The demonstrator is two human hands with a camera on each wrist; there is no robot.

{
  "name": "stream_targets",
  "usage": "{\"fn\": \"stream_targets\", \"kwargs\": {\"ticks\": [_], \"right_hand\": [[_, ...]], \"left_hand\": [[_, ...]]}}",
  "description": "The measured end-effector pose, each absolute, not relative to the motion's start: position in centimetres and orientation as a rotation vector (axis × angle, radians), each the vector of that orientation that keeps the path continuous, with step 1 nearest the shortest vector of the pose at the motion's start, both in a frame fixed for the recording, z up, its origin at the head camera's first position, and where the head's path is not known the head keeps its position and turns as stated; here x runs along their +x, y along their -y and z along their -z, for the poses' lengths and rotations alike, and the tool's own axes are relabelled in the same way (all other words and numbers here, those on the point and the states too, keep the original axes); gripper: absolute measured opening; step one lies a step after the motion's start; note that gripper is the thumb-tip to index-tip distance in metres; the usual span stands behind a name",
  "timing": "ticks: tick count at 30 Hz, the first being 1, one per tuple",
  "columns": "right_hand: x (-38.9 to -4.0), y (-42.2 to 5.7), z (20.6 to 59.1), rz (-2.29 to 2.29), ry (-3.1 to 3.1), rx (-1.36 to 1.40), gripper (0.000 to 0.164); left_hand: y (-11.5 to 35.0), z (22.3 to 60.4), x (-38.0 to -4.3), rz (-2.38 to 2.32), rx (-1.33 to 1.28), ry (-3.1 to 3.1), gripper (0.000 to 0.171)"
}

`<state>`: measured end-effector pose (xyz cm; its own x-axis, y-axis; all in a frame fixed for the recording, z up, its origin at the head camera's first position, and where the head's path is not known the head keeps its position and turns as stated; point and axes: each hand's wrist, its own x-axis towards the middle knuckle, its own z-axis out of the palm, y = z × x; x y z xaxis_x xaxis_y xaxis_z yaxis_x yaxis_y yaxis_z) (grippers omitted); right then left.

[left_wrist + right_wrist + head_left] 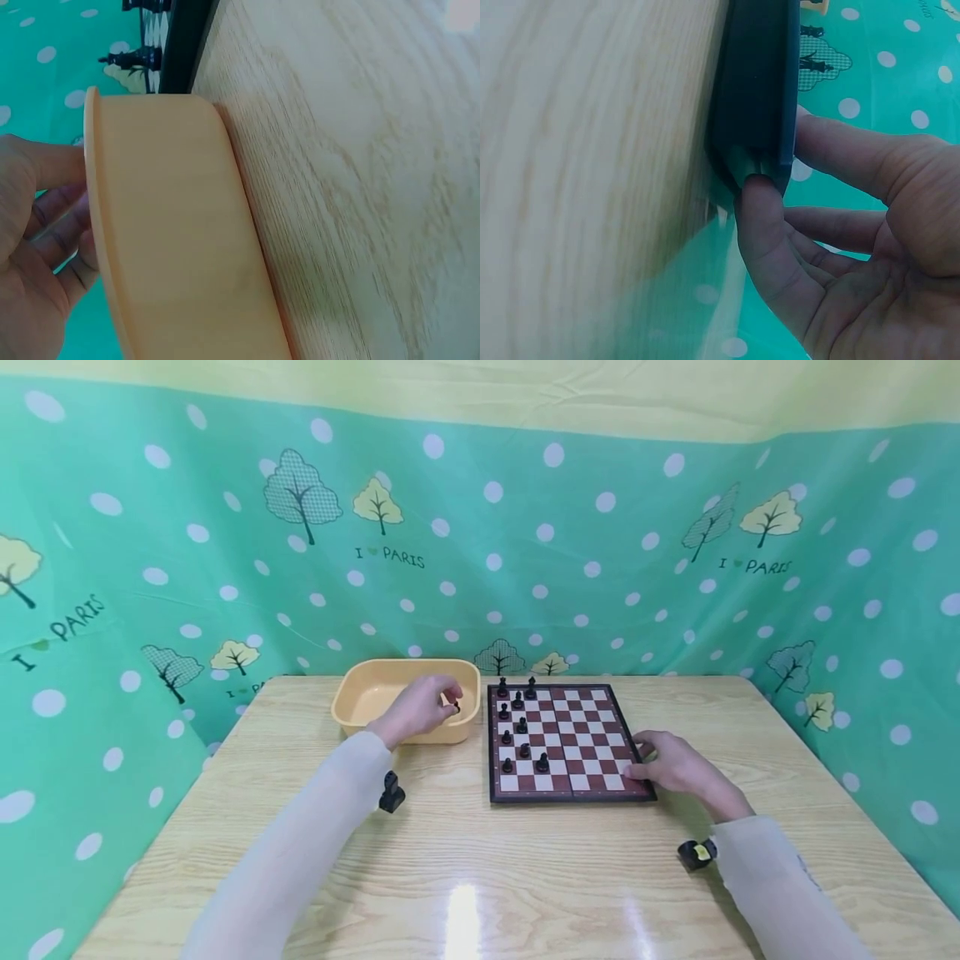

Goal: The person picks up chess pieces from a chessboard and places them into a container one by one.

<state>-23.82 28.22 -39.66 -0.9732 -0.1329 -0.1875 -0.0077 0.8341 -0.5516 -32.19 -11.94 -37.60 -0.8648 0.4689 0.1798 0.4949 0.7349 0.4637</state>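
At the right rim of a yellowish plastic basin [442,734] is my left hand [420,703], pinching a small black chess piece [456,704]. The basin's wall [169,217] hides the fingertips in the left wrist view. To the right lies a brown-and-white chessboard [592,739], flat on the table. My right hand [671,762] grips its near right corner, thumb on top; in the right wrist view a finger [761,225] presses the board's dark side [754,82]. Several black chess pieces, among them a pawn [507,766] and a knight [542,762], stand on the board's left half.
The light wooden table [480,860] carries the basin and the board side by side near its back edge. A green dotted curtain [517,527] hangs behind and at both sides. Black wrist devices show on the left wrist [391,793] and right wrist [696,854].
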Motion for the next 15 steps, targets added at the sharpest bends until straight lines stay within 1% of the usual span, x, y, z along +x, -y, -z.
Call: {"fn": "stream_targets", "kwargs": {"ticks": [9, 15], "right_hand": [[-23.8, -28.3, 39.6, 0.827, -2.794, -0.106, 0.064], [-23.8, -28.3, 39.7, 0.841, -2.797, -0.138, 0.062]], "left_hand": [[11.6, 36.9, -30.3, 0.677, -0.784, 2.827, 0.019], [11.5, 36.5, -29.1, 0.681, -0.785, 2.801, 0.021]]}}
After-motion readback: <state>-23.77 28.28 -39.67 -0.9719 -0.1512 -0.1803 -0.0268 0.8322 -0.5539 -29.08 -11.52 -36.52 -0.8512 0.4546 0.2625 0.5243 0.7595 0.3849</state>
